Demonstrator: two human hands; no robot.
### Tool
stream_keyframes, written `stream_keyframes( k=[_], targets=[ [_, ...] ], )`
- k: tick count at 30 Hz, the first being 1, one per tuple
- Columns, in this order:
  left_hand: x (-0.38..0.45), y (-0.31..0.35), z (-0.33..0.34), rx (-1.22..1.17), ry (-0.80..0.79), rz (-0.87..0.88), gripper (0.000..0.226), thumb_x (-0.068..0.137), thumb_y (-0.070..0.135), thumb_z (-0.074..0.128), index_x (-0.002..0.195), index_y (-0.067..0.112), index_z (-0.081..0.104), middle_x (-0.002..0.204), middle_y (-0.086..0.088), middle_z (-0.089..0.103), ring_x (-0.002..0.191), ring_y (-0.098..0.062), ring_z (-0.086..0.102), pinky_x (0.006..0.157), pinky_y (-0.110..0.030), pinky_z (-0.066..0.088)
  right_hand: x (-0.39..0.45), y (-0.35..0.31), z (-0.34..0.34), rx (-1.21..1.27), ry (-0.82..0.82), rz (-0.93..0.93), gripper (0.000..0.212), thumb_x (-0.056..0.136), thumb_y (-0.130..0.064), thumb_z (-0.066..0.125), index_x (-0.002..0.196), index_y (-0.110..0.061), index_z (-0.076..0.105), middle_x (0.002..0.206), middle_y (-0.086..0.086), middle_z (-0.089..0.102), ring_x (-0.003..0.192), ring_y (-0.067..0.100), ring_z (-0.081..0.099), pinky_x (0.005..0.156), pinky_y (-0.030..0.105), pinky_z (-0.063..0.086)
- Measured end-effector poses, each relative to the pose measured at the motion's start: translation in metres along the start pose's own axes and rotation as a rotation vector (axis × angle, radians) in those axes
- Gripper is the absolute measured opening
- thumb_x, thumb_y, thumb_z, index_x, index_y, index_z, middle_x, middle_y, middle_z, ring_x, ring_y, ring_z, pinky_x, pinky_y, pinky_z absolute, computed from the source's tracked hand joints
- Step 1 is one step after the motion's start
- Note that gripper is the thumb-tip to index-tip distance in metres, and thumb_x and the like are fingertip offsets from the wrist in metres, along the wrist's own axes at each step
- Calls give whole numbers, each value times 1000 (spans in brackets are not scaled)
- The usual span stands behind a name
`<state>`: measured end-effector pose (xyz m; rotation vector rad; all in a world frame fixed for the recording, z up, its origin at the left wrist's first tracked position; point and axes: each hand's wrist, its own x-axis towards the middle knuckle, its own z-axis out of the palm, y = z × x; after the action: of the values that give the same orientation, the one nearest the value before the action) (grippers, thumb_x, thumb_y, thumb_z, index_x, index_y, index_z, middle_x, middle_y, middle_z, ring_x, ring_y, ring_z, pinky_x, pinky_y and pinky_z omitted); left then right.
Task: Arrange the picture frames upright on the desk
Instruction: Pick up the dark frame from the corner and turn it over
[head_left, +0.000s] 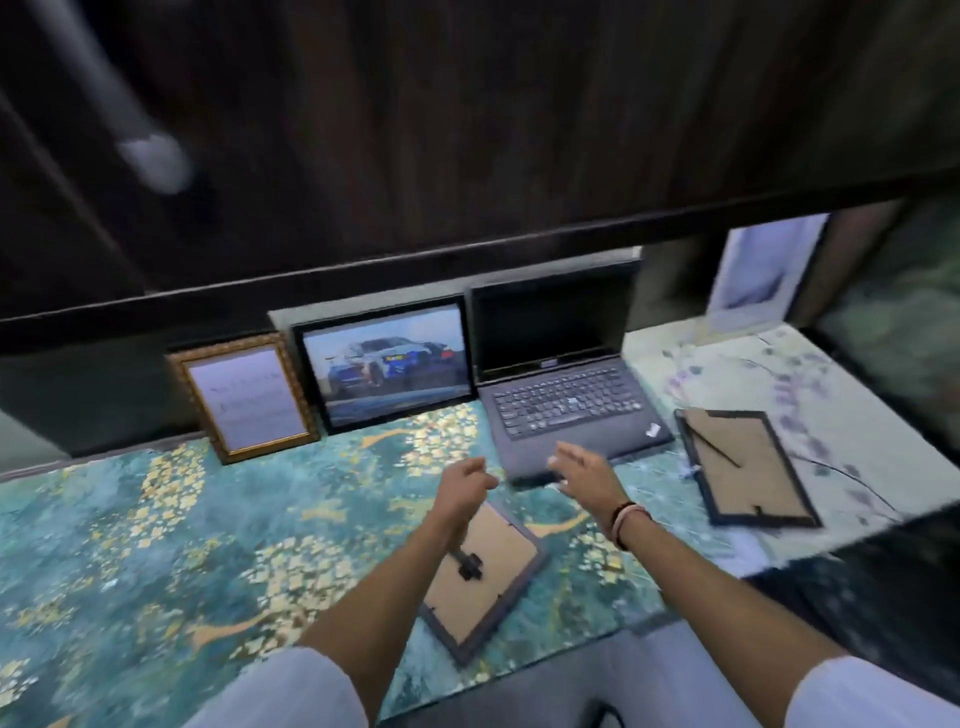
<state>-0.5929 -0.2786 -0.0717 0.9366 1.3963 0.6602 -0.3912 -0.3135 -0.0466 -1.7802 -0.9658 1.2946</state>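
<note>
A gold-framed picture (248, 400) and a black-framed car photo (387, 364) lean upright against the back wall at the left. Further right, a white-matted picture (753, 275) also stands upright at the back. A small grey frame (485, 571) lies face down near the front edge, its cardboard back and stand showing. A black frame (748, 470) lies face down at the right. My left hand (462, 488) hovers just above the grey frame's far corner, fingers apart, holding nothing. My right hand (584, 473) is spread over the laptop's front edge, empty.
An open black laptop (566, 384) sits in the middle at the back, between the car photo and the black frame. The desk (156, 545) has a teal and gold patterned cover. A dark wooden shelf (467, 156) overhangs the back. The desk's right edge drops off past the black frame.
</note>
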Motion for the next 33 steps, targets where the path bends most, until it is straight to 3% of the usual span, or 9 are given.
stream_keyframes(
  k=[5, 11, 14, 17, 20, 24, 27, 30, 33],
  targets=[
    [-9, 4, 144, 85, -155, -23, 24, 77, 6, 70, 75, 25, 57, 80, -1, 49, 77, -16, 42, 64, -30, 35, -2, 45, -128, 8, 90, 73, 44, 95, -22, 66, 135, -5, 60, 122, 11, 66, 104, 22, 63, 98, 47, 56],
    [4, -9, 286, 87, -187, -181, 45, 75, 13, 77, 117, 5, 66, 100, -14, 69, 86, -25, 60, 76, -35, 49, 25, 97, -276, -190, 194, 119, 34, 95, -13, 59, 126, 0, 64, 127, 18, 68, 114, 36, 64, 98, 45, 53],
    [9, -12, 350, 149, -183, -220, 14, 88, 6, 67, 91, 19, 63, 86, -7, 61, 80, -25, 56, 71, -32, 46, 47, 125, -351, -240, 246, 190, 44, 97, -9, 51, 140, -4, 53, 139, 17, 59, 122, 38, 59, 91, 38, 49],
    [17, -19, 395, 227, -124, -234, 22, 92, 4, 60, 74, 16, 60, 74, -4, 56, 72, -23, 52, 66, -29, 43, 66, 150, -395, -325, 248, 301, 53, 96, -13, 52, 147, 0, 42, 145, 24, 53, 129, 40, 53, 99, 38, 44],
    [23, -20, 419, 203, -72, -230, 7, 96, 9, 56, 94, 8, 62, 90, -11, 64, 78, -23, 58, 73, -31, 49, 80, 163, -404, -325, 164, 376, 48, 97, -19, 51, 142, -2, 47, 139, 23, 55, 116, 37, 57, 91, 34, 42],
    [27, -16, 432, 200, -13, -270, 44, 102, 27, 54, 134, -2, 56, 121, -12, 63, 103, -26, 62, 84, -33, 49, 91, 170, -404, -277, 148, 370, 22, 85, -26, 49, 99, -10, 57, 102, 15, 64, 92, 33, 58, 87, 41, 49],
    [25, -7, 429, 179, 20, -263, 55, 101, 38, 53, 149, 10, 47, 143, -14, 56, 124, -31, 57, 101, -42, 48, 94, 165, -414, -207, 111, 367, 38, 91, -24, 52, 128, -13, 55, 122, 14, 58, 111, 34, 58, 90, 36, 45],
    [25, 8, 424, 81, 38, -235, 49, 103, 25, 51, 150, 14, 43, 119, -17, 66, 92, -23, 62, 79, -36, 55, 93, 147, -432, -111, 119, 244, 47, 94, -12, 55, 140, -20, 51, 123, 8, 56, 102, 28, 59, 78, 30, 48],
    [28, 42, 421, 28, -11, -186, 34, 100, 7, 48, 133, 12, 58, 95, -6, 58, 67, -14, 48, 58, -28, 44, 91, 119, -449, 136, 76, 205, 28, 95, -7, 57, 121, -9, 66, 86, 9, 54, 63, 22, 51, 50, 29, 49]
  ],
)
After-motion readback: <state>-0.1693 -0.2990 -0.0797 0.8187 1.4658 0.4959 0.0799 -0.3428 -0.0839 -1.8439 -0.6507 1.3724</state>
